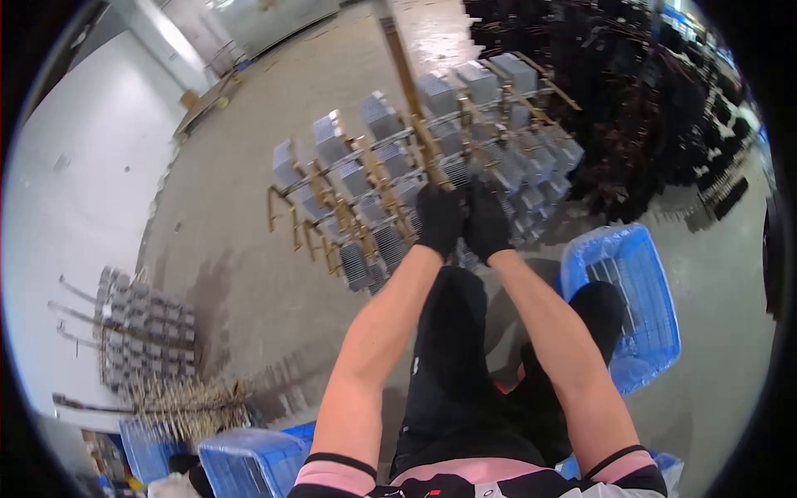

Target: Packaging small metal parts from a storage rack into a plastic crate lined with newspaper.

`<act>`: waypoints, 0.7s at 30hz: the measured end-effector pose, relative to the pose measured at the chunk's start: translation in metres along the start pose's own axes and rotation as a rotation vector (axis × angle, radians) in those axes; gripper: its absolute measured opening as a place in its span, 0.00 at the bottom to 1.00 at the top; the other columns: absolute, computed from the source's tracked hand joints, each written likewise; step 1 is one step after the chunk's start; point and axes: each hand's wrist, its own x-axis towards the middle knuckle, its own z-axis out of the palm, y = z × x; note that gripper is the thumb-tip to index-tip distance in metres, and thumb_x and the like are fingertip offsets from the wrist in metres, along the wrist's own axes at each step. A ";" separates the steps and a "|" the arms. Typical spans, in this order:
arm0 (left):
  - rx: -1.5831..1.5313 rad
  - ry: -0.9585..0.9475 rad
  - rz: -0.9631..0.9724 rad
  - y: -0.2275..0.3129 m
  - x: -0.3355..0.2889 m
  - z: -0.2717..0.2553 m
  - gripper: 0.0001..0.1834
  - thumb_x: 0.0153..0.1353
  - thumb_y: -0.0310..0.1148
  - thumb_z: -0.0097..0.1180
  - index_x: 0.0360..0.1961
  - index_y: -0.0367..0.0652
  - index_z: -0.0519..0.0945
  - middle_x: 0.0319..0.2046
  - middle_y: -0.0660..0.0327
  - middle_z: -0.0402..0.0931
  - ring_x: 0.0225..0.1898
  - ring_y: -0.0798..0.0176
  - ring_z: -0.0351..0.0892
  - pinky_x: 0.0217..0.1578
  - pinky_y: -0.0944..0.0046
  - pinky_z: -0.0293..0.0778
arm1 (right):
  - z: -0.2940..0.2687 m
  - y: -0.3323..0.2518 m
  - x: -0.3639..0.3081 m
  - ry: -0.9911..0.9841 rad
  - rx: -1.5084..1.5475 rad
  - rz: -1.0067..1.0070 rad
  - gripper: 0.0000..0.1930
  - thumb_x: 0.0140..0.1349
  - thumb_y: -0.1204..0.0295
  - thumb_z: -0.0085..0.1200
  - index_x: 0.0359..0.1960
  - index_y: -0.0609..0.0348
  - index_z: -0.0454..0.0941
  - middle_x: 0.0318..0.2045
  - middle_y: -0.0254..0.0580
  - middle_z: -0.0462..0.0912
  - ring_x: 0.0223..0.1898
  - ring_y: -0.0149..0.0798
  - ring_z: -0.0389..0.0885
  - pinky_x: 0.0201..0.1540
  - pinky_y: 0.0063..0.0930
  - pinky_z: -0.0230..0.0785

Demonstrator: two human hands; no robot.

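Item: rack (373, 166) of grey finned blocks (355, 266), ahead of the person's knees, with a brown pole (402, 75) rising from it. Left hand (440, 220), black-gloved: at the pole's lower end; closure cannot be told. Right hand (487, 222), likewise gloved: close beside, among blocks; grip equally unreadable (fingers merge into dark glove). Pole top: cut off by the upper edge. Blue crate (662, 311), right: partly hidden by a knee.
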 end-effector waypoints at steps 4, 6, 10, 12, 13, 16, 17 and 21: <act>0.219 0.044 0.470 -0.026 0.003 -0.016 0.16 0.56 0.39 0.64 0.32 0.33 0.84 0.19 0.51 0.78 0.22 0.49 0.77 0.27 0.52 0.70 | 0.032 0.004 0.001 0.002 0.054 0.070 0.41 0.57 0.63 0.58 0.69 0.67 0.54 0.42 0.66 0.80 0.45 0.64 0.78 0.50 0.52 0.71; -0.018 -0.065 0.140 -0.026 0.006 -0.025 0.14 0.59 0.38 0.64 0.33 0.35 0.84 0.21 0.54 0.77 0.22 0.53 0.75 0.26 0.55 0.70 | 0.032 0.005 0.007 0.191 -0.024 -0.054 0.42 0.57 0.62 0.59 0.70 0.69 0.52 0.45 0.68 0.78 0.48 0.64 0.77 0.52 0.52 0.71; -0.219 -0.205 0.102 0.006 -0.026 -0.044 0.13 0.63 0.37 0.63 0.33 0.36 0.78 0.29 0.59 0.75 0.24 0.68 0.72 0.22 0.63 0.68 | 0.012 0.012 0.009 0.055 0.071 0.061 0.44 0.57 0.61 0.59 0.70 0.71 0.52 0.55 0.71 0.72 0.56 0.66 0.72 0.59 0.52 0.67; -0.213 -0.222 0.068 0.005 -0.045 -0.055 0.15 0.63 0.37 0.63 0.36 0.36 0.76 0.31 0.59 0.75 0.28 0.69 0.73 0.26 0.61 0.70 | 0.017 0.007 0.004 0.258 -0.004 0.029 0.40 0.57 0.60 0.58 0.67 0.72 0.58 0.48 0.72 0.76 0.49 0.69 0.76 0.54 0.52 0.70; -0.083 -0.188 0.283 -0.012 -0.052 -0.062 0.16 0.63 0.38 0.64 0.38 0.35 0.75 0.32 0.58 0.75 0.30 0.67 0.73 0.29 0.60 0.71 | 0.017 0.001 0.003 0.283 -0.019 0.035 0.40 0.57 0.60 0.58 0.67 0.72 0.58 0.48 0.72 0.76 0.49 0.69 0.76 0.54 0.52 0.70; 0.118 -0.107 0.460 0.009 -0.084 -0.079 0.15 0.62 0.35 0.64 0.39 0.35 0.75 0.32 0.56 0.76 0.35 0.62 0.75 0.37 0.60 0.72 | -0.005 -0.017 0.001 0.207 -0.051 0.122 0.39 0.56 0.61 0.57 0.66 0.71 0.60 0.46 0.72 0.77 0.46 0.66 0.77 0.50 0.53 0.72; -0.030 -0.146 0.188 0.020 -0.098 -0.079 0.15 0.62 0.35 0.64 0.40 0.35 0.75 0.33 0.55 0.76 0.35 0.60 0.76 0.38 0.60 0.72 | -0.010 -0.019 0.000 0.223 -0.066 0.075 0.39 0.55 0.62 0.57 0.66 0.70 0.60 0.44 0.71 0.77 0.45 0.65 0.77 0.49 0.53 0.72; 0.028 -0.171 0.159 0.017 -0.120 -0.071 0.14 0.61 0.35 0.64 0.40 0.35 0.76 0.34 0.53 0.76 0.34 0.56 0.76 0.38 0.60 0.72 | -0.043 -0.028 -0.013 0.158 -0.088 0.031 0.38 0.55 0.63 0.57 0.67 0.69 0.60 0.43 0.71 0.77 0.43 0.64 0.77 0.48 0.54 0.72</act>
